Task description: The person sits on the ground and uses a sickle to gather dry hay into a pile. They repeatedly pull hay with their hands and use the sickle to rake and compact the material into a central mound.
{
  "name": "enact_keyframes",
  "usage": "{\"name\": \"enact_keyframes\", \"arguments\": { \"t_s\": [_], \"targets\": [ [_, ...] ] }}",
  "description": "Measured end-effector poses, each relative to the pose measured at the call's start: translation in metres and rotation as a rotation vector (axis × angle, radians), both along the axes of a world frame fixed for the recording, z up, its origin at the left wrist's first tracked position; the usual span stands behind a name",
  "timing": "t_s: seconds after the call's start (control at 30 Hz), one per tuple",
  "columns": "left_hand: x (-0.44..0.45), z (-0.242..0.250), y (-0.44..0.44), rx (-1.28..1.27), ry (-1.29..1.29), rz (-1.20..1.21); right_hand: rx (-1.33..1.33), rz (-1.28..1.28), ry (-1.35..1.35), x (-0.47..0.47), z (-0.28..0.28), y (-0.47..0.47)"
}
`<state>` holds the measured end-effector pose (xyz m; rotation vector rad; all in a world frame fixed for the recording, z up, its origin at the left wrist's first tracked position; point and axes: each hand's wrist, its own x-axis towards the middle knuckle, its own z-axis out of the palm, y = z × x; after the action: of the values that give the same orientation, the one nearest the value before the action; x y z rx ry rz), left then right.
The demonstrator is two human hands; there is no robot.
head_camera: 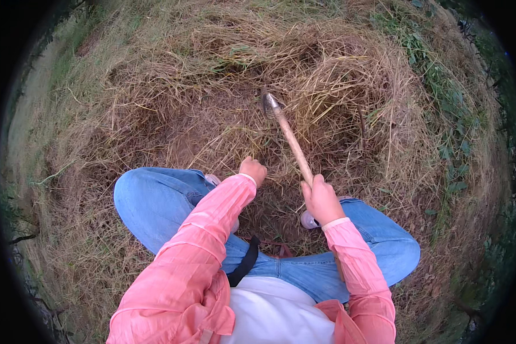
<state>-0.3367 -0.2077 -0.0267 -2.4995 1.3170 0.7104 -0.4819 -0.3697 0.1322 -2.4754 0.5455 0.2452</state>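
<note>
My right hand (322,200) is closed around the wooden handle of a hoe-like digging tool (293,144). Its metal head (271,103) rests at the edge of a heap of dry grass (331,92), out in front of me. A lower piece of the handle shows beside my right forearm. Between my knees and the heap, my left hand (253,170) is low over loose straw (241,142), its fingers curled. Whether grass stems are in that fist is hidden.
My bent knees in blue jeans (155,202) flank the work area, with a shoe (309,220) near the right hand. A black strap (247,262) hangs at my waist. Bare soil (189,142) shows ahead on the left. Green leafy plants (451,129) run along the right.
</note>
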Motion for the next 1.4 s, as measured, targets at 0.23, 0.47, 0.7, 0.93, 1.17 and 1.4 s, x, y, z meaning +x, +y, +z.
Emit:
{"name": "enact_keyframes", "arguments": {
  "t_s": [0.23, 0.47, 0.7, 0.93, 1.17, 1.4],
  "targets": [
    [0.036, 0.02, 0.017, -0.072, -0.108, 0.135, -0.696, 0.328, 0.243, 0.067, -0.034, -0.094],
    [0.061, 0.068, 0.008, -0.375, -0.059, 0.406, -1.099, 0.284, 0.156, 0.008, 0.101, -0.281],
    [0.096, 0.146, -0.031, -0.706, -0.11, 0.48, -1.002, -0.249, 0.25, -0.078, 0.111, -0.335],
    [0.113, 0.231, -0.048, -0.812, -0.449, 0.105, -0.617, -0.423, 0.294, -0.07, 0.053, -0.257],
    [0.107, 0.338, -0.064, -0.645, -0.784, -0.269, 0.585, -0.622, 0.08, -0.055, 0.071, -0.187],
    [0.073, 0.415, -0.063, -0.712, -1.132, -0.546, 1.483, -0.827, -0.239, -0.098, 0.063, -0.121]
  ]
}}
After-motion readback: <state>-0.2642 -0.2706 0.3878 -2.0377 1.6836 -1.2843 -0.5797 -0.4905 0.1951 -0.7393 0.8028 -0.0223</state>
